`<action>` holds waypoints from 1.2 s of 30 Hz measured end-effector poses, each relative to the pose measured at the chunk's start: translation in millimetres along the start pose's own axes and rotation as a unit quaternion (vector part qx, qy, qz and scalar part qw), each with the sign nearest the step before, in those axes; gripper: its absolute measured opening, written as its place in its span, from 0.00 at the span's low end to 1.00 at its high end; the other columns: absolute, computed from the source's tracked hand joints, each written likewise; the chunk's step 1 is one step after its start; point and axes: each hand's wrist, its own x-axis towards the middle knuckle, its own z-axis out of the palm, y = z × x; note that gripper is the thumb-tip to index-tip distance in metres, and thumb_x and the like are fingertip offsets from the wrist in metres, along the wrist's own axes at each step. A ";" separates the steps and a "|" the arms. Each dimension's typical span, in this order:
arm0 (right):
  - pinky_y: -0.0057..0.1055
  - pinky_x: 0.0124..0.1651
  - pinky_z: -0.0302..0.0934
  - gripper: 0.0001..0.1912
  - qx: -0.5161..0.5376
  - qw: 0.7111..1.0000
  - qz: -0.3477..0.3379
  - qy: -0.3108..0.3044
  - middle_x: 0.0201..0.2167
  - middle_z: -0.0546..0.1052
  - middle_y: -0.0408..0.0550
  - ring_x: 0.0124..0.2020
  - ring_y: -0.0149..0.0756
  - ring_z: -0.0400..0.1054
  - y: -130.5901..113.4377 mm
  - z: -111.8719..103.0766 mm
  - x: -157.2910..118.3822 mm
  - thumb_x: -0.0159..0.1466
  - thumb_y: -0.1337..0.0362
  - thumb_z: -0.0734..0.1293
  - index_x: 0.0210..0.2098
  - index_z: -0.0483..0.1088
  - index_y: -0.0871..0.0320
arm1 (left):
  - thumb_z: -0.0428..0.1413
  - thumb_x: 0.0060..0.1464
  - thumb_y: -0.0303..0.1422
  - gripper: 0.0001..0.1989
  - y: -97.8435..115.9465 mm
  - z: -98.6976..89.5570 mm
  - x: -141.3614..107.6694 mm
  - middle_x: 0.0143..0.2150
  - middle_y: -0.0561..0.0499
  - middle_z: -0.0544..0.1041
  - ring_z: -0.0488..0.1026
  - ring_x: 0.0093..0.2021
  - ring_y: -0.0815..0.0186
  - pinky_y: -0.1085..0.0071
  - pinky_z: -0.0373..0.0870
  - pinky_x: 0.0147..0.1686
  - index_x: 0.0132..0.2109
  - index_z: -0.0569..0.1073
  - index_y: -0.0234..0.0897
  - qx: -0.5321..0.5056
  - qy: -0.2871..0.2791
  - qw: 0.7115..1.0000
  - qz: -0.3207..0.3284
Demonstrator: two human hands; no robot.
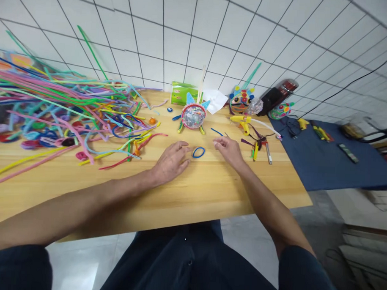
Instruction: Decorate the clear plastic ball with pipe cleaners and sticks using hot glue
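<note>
A small ring of blue pipe cleaner [198,157] lies on the wooden table between my two hands. Just to its left, my left hand [171,162] rests with curved fingers and the thumb apart, holding nothing that I can see. My right hand [228,150] is to the ring's right, its fingers curled together; whatever is in them is hidden. Beyond those fingers lie a short blue pipe cleaner piece [217,131] and the tip of a thin dark thing. Farther back stands a round, clear-fronted craft figure [193,116] with a red rim, blue pointed ears and green-yellow legs.
A big heap of coloured pipe cleaners [55,98] covers the table's left side. Toward the right are a yellow glue gun [244,122], a marker [269,153] and a decorated face figure [240,100]. A green tissue pack [182,93] stands by the tiled wall.
</note>
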 end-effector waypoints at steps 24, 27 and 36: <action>0.43 0.54 0.64 0.12 -0.327 0.914 -0.237 0.029 0.39 0.86 0.54 0.45 0.50 0.79 -18.3 -15.5 15.4 0.83 0.62 0.65 0.46 0.81 0.57 | 0.57 0.77 0.43 0.14 12.3 -3.4 25.5 0.45 0.46 0.87 0.83 0.40 0.62 0.65 0.80 0.41 0.55 0.78 0.38 -0.152 0.062 0.986 -0.033; 0.42 0.53 0.62 0.18 -0.305 0.883 -0.355 0.032 0.37 0.85 0.53 0.44 0.47 0.78 -29.5 -10.1 -5.9 0.86 0.60 0.62 0.44 0.80 0.56 | 0.62 0.72 0.45 0.16 19.8 -12.4 37.5 0.37 0.53 0.84 0.74 0.29 0.68 0.71 0.70 0.31 0.56 0.80 0.37 -0.208 0.022 0.974 -0.084; 0.40 0.50 0.63 0.13 -0.176 0.882 -0.436 0.036 0.39 0.87 0.51 0.43 0.44 0.79 -45.0 -15.6 1.5 0.85 0.61 0.64 0.47 0.80 0.54 | 0.65 0.71 0.38 0.08 25.8 -25.6 51.0 0.33 0.52 0.83 0.78 0.32 0.65 0.69 0.68 0.35 0.51 0.83 0.39 0.026 0.016 0.998 -0.046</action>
